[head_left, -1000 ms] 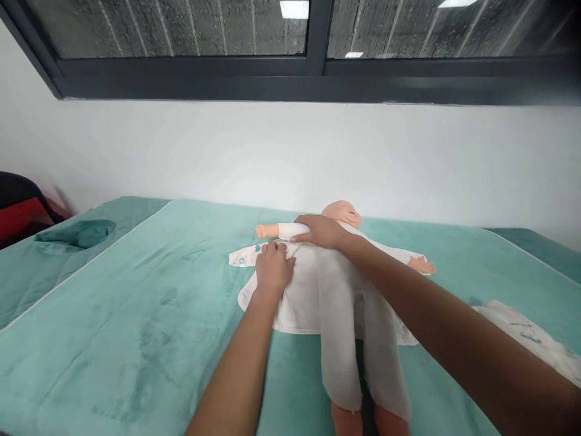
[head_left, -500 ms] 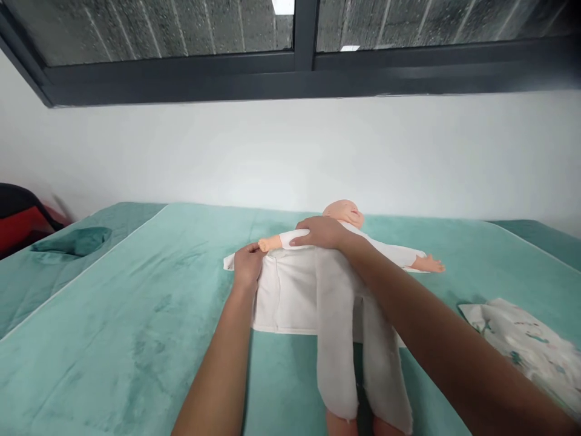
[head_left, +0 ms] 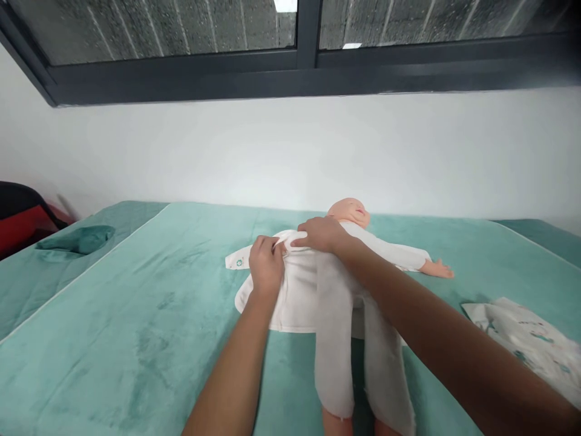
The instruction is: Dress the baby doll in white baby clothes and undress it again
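A baby doll (head_left: 347,211) in a white long-sleeved top and white leggings (head_left: 336,351) lies on its back, its head toward the wall. Spread beneath it is a white baby shirt (head_left: 297,297), with a small printed sleeve (head_left: 238,259) pointing left. My left hand (head_left: 267,263) is closed on a fold of the shirt beside the doll's left-side arm. That doll hand is mostly hidden by fingers and cloth. My right hand (head_left: 322,233) grips the same arm higher up, near the chest. The doll's other arm (head_left: 436,268) stretches out to the right.
A teal bedspread (head_left: 190,303) covers the bed against the white wall (head_left: 254,151). At right lies a folded white printed cloth (head_left: 526,336). A dark green cloth (head_left: 77,240) and a red and black bag (head_left: 22,215) are at left. Above is a dark-framed window (head_left: 181,72).
My left hand has moved right and slightly up, bringing shirt fabric over the doll's hand, which showed bare before. The printed sleeve now shows more. My right hand stays on the arm.
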A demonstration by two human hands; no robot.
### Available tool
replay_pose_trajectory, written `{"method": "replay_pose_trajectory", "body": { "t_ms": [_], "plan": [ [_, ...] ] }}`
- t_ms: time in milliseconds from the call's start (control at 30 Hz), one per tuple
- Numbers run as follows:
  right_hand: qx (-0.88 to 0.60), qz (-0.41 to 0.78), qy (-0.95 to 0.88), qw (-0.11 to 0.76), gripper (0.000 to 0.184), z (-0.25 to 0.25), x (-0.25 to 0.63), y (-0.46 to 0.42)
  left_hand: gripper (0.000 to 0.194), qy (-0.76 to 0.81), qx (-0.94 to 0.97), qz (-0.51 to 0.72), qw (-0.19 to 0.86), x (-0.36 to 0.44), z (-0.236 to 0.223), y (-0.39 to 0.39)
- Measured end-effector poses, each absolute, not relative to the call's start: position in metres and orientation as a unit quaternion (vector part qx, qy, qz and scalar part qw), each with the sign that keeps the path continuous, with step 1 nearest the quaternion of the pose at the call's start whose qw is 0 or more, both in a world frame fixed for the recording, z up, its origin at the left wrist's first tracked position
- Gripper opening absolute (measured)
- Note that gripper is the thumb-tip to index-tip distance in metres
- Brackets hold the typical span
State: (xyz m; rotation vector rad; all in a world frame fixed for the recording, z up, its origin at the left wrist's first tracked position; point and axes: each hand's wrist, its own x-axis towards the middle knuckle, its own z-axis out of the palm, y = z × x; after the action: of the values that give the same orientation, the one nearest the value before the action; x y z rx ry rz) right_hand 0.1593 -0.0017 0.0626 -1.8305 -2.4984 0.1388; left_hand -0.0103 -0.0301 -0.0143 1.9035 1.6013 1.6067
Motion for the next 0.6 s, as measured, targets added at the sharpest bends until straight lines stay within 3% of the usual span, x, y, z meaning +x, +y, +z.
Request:
{"method": "replay_pose_trajectory", "body": {
  "t_ms": [200,300,400,500,600],
  "plan": [
    [-0.550,0.051,-0.833,0.037,0.039,0.066,0.131,-0.010,0.014,0.552,0.660,0.505,0.070,-0.008,-0.016,-0.028],
    [-0.569,0.070,-0.800,0.178,0.038,0.068,0.157,-0.032,0.012,0.582,0.659,0.470,0.081,-0.011,-0.014,-0.028],
    [-0.706,0.024,-0.628,0.326,0.035,0.059,0.210,-0.066,0.014,0.611,0.667,0.420,0.073,-0.009,-0.012,-0.031],
    [-0.831,0.024,-0.476,0.287,0.045,0.036,0.256,-0.094,0.018,0.624,0.675,0.390,0.054,-0.005,-0.010,-0.036],
    [-0.823,0.106,-0.476,0.290,0.045,0.012,0.273,-0.106,0.021,0.620,0.686,0.377,0.041,-0.003,-0.010,-0.040]
  ]
}}
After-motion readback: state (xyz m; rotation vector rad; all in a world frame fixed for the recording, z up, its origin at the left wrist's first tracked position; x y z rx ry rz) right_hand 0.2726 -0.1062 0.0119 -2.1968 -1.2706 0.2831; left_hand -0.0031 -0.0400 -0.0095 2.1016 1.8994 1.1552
